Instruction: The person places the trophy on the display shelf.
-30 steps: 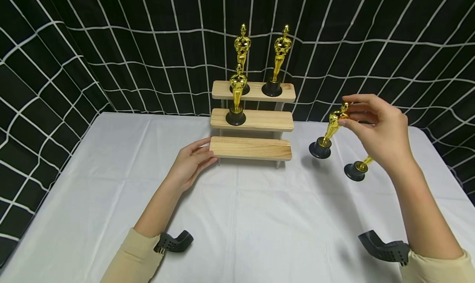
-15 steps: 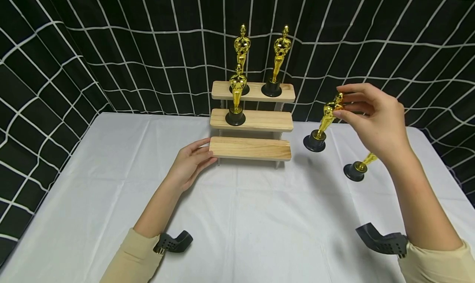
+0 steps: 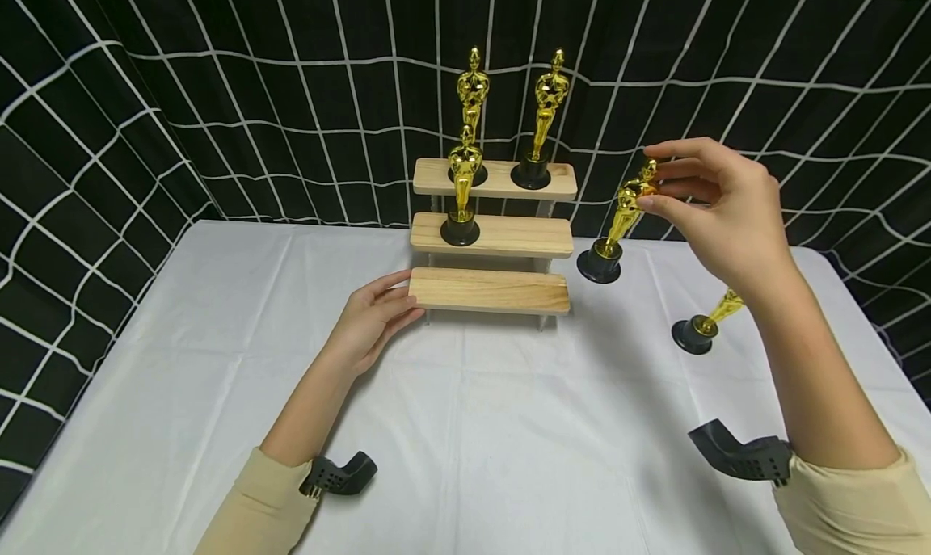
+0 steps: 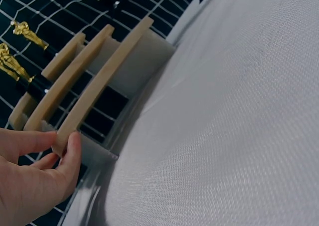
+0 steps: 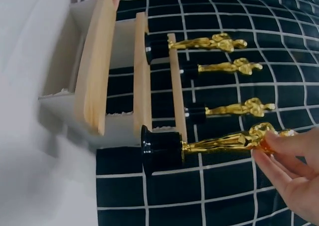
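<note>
My right hand (image 3: 727, 208) pinches a gold trophy statuette (image 3: 627, 208) near its head and shoulders, its black base hanging tilted above the table, right of the shelf. With thumb and fingers, my left hand (image 3: 374, 321) grips the left end of the lowest board of a three-step wooden display shelf (image 3: 489, 290). On the top step stand two trophies, a left one (image 3: 473, 90) and a right one (image 3: 547, 107). Another trophy (image 3: 464, 175) is upright at the left of the middle step. In the left wrist view the thumb and fingers hold the board end (image 4: 62, 143).
A further trophy (image 3: 705, 329) is on the white-covered table (image 3: 436, 442) at the right, partly hidden by my right forearm. Behind the table hangs a black curtain (image 3: 291, 94) with a white grid. Each wrist carries a black camera mount (image 3: 749, 454).
My right hand has moved left and upward with the trophy, bringing it closer to the shelf. The left hand keeps its hold on the lowest board.
</note>
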`<state>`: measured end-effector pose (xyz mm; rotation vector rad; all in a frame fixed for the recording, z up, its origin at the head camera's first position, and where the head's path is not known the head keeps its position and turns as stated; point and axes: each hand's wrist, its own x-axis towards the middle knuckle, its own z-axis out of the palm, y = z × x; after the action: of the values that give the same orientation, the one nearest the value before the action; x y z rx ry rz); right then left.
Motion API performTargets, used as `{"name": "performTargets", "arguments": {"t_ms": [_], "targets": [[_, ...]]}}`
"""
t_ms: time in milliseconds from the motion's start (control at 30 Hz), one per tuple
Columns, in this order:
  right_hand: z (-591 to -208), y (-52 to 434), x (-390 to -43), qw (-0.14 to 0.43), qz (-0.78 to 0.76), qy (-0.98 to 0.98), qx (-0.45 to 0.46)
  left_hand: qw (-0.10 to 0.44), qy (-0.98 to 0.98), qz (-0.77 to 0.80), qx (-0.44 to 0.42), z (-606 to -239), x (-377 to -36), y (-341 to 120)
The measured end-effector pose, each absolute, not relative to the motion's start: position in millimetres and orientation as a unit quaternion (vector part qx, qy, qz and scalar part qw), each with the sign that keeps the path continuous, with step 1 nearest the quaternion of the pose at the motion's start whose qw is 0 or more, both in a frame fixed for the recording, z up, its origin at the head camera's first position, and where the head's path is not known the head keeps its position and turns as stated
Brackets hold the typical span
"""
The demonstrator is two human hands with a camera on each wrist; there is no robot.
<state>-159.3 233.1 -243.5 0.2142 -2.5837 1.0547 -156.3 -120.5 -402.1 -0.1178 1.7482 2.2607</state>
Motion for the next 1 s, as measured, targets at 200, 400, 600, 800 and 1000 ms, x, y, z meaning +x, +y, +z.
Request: {"name": "performTargets", "arguments": {"t_ms": [200, 400, 600, 800, 1000], "targets": [[-238.7, 225.6, -164.5, 0.166, 0.38, -0.906, 0.084, 0.141, 0.604, 0.783, -0.047, -401.9, -157.2, -120.1], [-235.0, 218.2, -168.6, 0.169, 0.393, -0.899, 0.096, 0.141, 0.603, 0.784, -0.043, -401.7, -156.8, -119.6], [-231.3, 208.5, -173.7, 0.173, 0.397, -0.895, 0.109, 0.139, 0.603, 0.785, -0.037, -401.1, -155.7, -120.3], [-229.5, 199.5, -180.5, 0.172, 0.405, -0.89, 0.123, 0.141, 0.601, 0.785, -0.041, -400.5, -155.5, -120.0], [-229.9, 191.6, -186.1, 0.169, 0.409, -0.887, 0.135, 0.141, 0.6, 0.787, -0.041, -401.9, -156.5, -120.6]]}}
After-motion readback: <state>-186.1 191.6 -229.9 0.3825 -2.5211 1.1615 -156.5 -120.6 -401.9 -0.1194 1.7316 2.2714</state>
